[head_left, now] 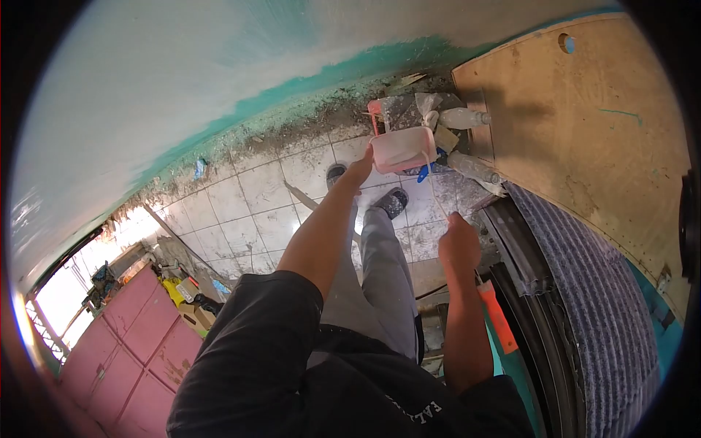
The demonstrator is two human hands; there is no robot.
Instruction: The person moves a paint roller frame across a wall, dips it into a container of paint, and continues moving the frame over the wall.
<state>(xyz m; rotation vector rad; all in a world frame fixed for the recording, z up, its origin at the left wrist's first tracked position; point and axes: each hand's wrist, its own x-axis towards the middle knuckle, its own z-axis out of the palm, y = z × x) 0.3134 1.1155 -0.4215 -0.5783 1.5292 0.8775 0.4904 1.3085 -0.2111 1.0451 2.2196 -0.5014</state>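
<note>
My left hand (360, 171) is closed on the near left edge of a pink plastic tub (404, 148), which is held out above the tiled floor. Whitish stuff coats the inside of the tub. In my closed right hand (459, 244) is a paint roller (436, 193), gripped by its thin, pale-smeared rod. The rod's bent upper end reaches the tub's right rim; the roller head is hard to make out there. Below the fist, an orange handle (498, 317) hangs along my right forearm and appears to belong to the same tool.
Clear bottles (464, 118) and plastic bags lie beyond the tub. A wooden board (569, 95) leans at the right, above corrugated sheets (591, 292) and dark gutter-like lengths. A wall with green and white paint (219, 80) rises ahead. A pink cabinet (128, 350) stands lower left.
</note>
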